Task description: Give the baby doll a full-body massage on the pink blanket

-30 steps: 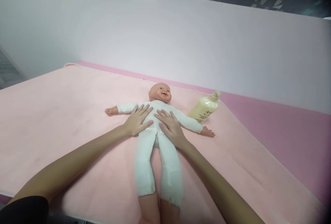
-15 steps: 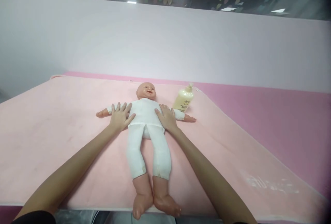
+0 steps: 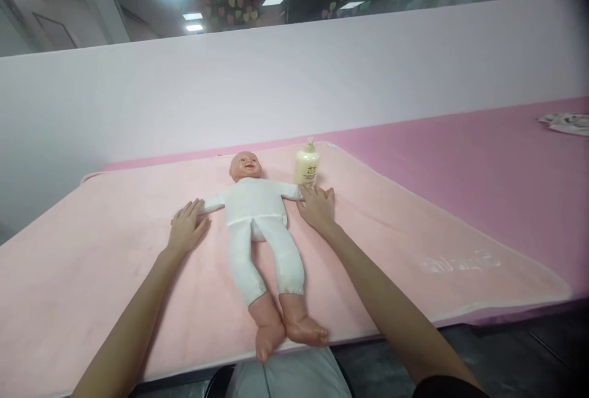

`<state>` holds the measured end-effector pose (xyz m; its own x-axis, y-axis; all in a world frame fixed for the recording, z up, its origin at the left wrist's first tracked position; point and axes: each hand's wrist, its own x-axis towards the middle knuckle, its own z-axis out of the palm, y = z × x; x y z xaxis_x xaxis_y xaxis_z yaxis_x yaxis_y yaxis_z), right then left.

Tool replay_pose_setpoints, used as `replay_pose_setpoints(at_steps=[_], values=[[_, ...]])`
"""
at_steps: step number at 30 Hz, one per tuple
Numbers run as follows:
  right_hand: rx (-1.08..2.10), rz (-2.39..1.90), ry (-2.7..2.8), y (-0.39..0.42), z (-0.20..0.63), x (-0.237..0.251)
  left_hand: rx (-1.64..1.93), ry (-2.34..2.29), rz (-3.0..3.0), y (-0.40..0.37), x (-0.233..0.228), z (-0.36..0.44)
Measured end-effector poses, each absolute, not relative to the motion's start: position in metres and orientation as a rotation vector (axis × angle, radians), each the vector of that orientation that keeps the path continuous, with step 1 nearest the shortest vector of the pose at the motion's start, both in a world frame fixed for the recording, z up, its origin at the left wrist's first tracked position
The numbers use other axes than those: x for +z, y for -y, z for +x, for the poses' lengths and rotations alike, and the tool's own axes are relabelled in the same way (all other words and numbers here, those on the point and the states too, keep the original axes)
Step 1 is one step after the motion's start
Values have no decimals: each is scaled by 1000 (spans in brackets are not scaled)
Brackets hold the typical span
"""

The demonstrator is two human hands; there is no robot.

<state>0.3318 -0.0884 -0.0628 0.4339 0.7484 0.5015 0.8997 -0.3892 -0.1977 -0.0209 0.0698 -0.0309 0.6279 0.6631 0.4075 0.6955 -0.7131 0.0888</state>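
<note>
Doll supine on pink blanket, roughly mid-blanket, head twd far edge by the white partition, bare feet at near edge, just overhanging. White cloth body, arms spread out to both sides.

L hand: flat, palm down, fingers extended and relaxed, resting over the doll's arm end on that side; doll's own hand hidden under it. Not gripping anything.

R hand: flat, palm down, fingers spread, lying on the doll's other arm end/wrist. No grasp seen.

Lotion bottle: cream-coloured, pump top, upright, nr far edge of blanket, just beside doll's head and just beyond R hand; contact w/ fingertips: cannot tell.

Blanket lies on darker pink table. Patterned cloth at table's far R edge, well apart.
</note>
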Motion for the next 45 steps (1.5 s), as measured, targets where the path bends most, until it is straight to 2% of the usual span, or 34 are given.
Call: replay_pose_setpoints(at_steps=[8,37,45], values=[[-229,-2306,1189,96,355,-60,-601,1386,-2767,-92,-31,-53],[-494,-2446,1275,90,350,-74,-587,1380,-2723,-83,-29,-44],[-452,-2442,1256,91,348,-70,-637,1401,-2730,-90,-36,-46]])
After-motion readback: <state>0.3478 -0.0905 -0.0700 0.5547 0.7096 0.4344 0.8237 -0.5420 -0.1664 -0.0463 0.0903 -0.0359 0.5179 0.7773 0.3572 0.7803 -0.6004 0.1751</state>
